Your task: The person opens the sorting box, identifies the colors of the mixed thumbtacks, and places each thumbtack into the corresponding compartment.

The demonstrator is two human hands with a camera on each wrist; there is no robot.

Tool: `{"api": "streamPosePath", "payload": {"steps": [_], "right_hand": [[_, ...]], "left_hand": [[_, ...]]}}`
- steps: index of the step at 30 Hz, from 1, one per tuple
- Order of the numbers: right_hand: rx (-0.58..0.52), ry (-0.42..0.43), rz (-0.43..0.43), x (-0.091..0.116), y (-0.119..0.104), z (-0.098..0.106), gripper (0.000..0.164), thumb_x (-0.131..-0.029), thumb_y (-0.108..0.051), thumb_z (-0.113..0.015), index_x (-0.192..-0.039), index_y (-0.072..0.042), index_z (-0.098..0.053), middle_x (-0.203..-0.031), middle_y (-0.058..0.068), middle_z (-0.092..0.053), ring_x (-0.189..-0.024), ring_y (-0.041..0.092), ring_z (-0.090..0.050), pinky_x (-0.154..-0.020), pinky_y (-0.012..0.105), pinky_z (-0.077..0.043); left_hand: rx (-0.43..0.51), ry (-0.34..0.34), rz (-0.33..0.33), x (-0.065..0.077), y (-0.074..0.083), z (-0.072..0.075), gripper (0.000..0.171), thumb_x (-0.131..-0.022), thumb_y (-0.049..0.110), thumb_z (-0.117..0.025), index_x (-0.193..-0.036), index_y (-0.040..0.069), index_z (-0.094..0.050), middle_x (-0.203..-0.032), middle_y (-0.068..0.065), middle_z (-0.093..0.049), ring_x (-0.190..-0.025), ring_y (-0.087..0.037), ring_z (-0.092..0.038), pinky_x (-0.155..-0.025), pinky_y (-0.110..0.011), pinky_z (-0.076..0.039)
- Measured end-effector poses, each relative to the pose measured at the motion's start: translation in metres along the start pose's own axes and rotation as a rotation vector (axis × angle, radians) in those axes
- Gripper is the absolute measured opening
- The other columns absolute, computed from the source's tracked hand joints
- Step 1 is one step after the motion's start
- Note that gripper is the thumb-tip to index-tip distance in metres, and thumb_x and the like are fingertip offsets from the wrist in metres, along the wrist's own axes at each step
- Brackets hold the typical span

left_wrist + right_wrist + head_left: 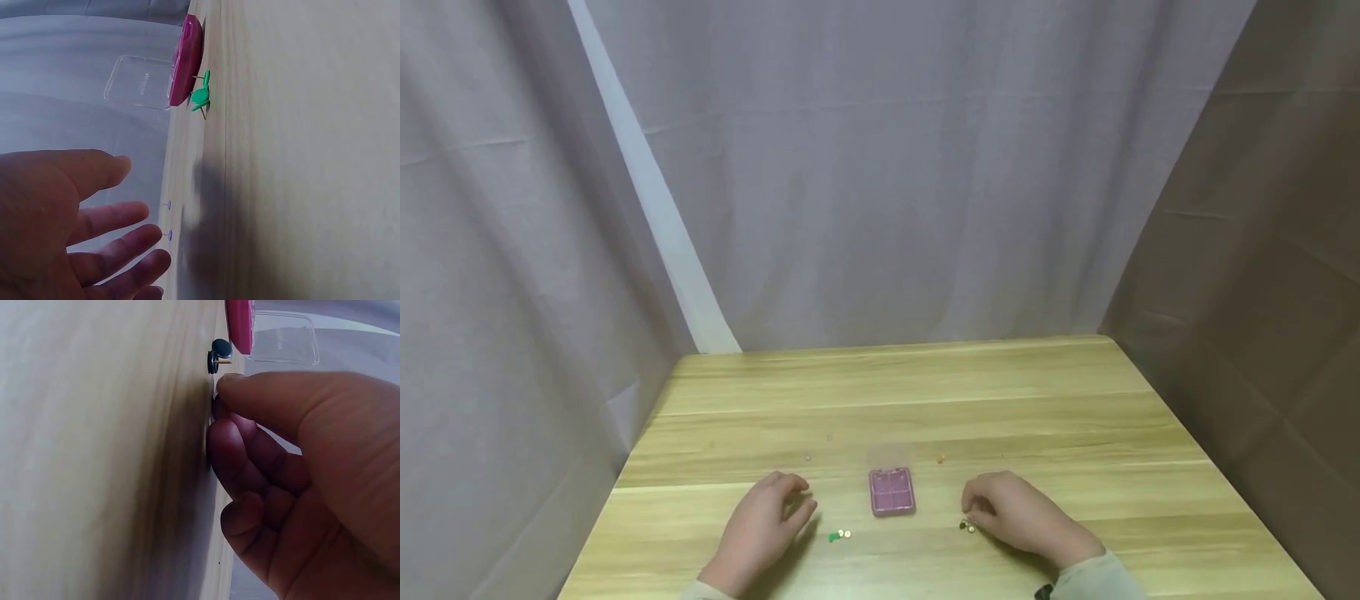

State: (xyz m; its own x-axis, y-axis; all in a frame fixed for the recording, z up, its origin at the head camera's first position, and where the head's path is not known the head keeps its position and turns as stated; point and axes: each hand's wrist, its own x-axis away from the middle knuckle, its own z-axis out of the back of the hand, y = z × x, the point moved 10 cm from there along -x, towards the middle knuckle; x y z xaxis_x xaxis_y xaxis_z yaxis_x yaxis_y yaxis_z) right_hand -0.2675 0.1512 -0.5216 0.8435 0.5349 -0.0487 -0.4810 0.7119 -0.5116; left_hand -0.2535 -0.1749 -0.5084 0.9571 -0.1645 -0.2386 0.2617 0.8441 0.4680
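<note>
A small purple-pink box (892, 492) with compartments and a clear raised lid (140, 81) stands mid-table. My left hand (767, 521) hovers left of it, fingers loosely bent and apart, holding nothing. Green thumbtacks (200, 96) lie between that hand and the box, points exposed. On the other side, my right hand (1018, 512) is down at the table with thumb and curled index finger brought together. Dark thumbtacks (221, 348) lie right by its thumb tip. Whether a tack is between those fingertips I cannot tell.
Two small purple thumbtacks (169, 235) stand point up beyond my left hand. An orange piece (941, 458) lies behind the box to the right. Grey curtains (910, 183) hang around the wooden table (887, 392).
</note>
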Motion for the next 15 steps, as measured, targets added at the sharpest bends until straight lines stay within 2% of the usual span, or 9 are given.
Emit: {"api": "streamPosePath", "payload": {"steps": [6,11,15], "right_hand": [[0.077,0.034,-0.005,0.0021,-0.0010,0.0028,0.017,-0.082,-0.009,-0.070,-0.082,-0.026,-0.066,-0.070,-0.014,-0.057,-0.061,0.002,-0.050,-0.057,0.025,-0.050],[0.167,0.079,0.004,0.0035,-0.0020,0.0064,0.017,-0.083,-0.014,-0.072,-0.080,-0.028,-0.061,-0.071,-0.015,-0.052,-0.064,0.003,-0.046,-0.058,0.025,-0.047],[0.175,0.085,-0.013,0.0037,-0.0020,0.0082,0.019,-0.086,-0.018,-0.072,-0.078,-0.030,-0.059,-0.070,-0.016,-0.052,-0.064,0.003,-0.047,-0.059,0.026,-0.047]], "left_hand": [[0.023,-0.003,0.022,0.0028,-0.0029,0.0019,0.030,-0.087,0.039,-0.072,-0.105,0.017,-0.070,-0.102,0.002,-0.069,-0.091,-0.014,-0.061,-0.082,-0.043,-0.056],[0.037,-0.004,0.029,0.0037,-0.0044,0.0026,0.029,-0.087,0.041,-0.071,-0.105,0.018,-0.070,-0.101,0.003,-0.069,-0.090,-0.013,-0.061,-0.082,-0.044,-0.055],[0.036,-0.007,0.027,0.0047,-0.0043,0.0025,0.031,-0.087,0.043,-0.070,-0.105,0.018,-0.070,-0.102,0.003,-0.069,-0.091,-0.013,-0.060,-0.083,-0.044,-0.055]]}}
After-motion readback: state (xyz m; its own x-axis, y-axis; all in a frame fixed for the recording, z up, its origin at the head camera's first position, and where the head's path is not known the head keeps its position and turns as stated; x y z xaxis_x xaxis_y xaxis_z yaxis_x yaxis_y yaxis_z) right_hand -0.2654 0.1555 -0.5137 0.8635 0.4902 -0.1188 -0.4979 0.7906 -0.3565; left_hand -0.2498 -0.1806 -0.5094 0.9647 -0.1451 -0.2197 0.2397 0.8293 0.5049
